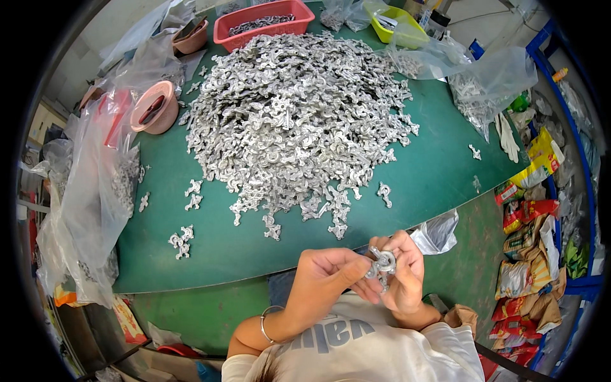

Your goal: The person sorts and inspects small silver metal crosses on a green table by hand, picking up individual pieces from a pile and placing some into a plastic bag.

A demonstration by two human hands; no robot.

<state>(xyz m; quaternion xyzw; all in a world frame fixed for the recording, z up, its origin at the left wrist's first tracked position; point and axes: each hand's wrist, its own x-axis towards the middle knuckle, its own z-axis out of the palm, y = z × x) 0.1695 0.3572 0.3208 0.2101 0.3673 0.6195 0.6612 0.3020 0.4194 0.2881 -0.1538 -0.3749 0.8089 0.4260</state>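
Just off the near edge of the green table [210,270], my left hand [334,270] and my right hand [404,270] are both closed on one small silver-grey metal casting [384,262]. It has a ring-shaped part and short arms; my fingers cover some of it. Beyond my hands rises a big heap of similar metal castings [293,121]. Loose castings lie around its foot, among them a clump [182,242] at the near left and a single piece [384,194] close to the heap's right front.
At the back stand a red basket [261,28] holding dark parts and a yellow-green basket [398,28]. A pink bowl [154,108] and plastic bags [95,197] line the left. On the right are a bag of parts [487,89], a white glove [507,137] and a blue rack [582,159].
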